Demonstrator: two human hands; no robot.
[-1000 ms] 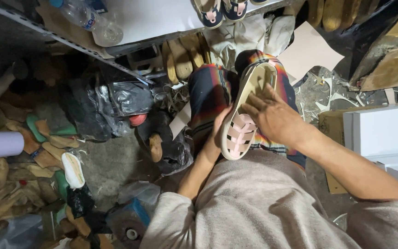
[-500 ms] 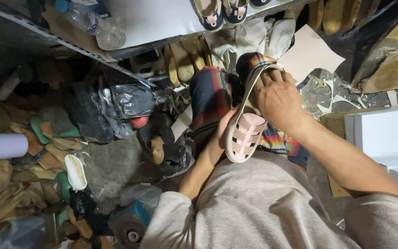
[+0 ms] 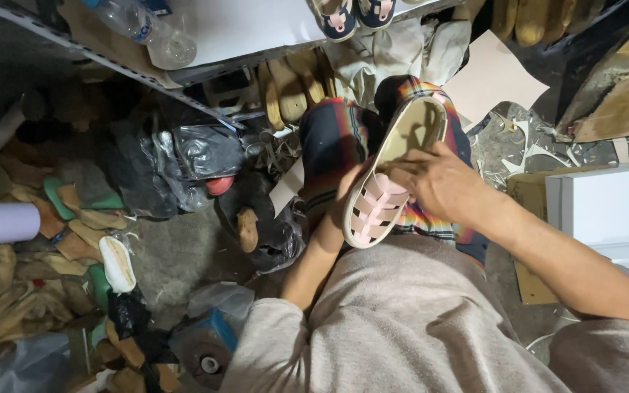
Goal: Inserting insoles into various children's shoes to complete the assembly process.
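Note:
A small sandal (image 3: 394, 175) with pink woven straps and a cream sole lies across my lap, toe toward me. My left hand (image 3: 345, 191) grips its left edge from underneath, mostly hidden behind the shoe. My right hand (image 3: 437, 179) rests on top of the insole at mid-shoe, fingers pressed flat against it. My legs in colourful striped trousers (image 3: 333, 138) are under the shoe.
A white shelf (image 3: 249, 29) above holds a plastic bottle (image 3: 147, 29) and a pair of small sandals (image 3: 354, 13). Black plastic bags (image 3: 183, 164), shoe soles and lasts (image 3: 9, 291) cover the floor at left. A white box (image 3: 613, 204) stands at right.
My right hand slid from the sandal's heel end back down onto the middle of the insole. The shoe tilted slightly in my left hand.

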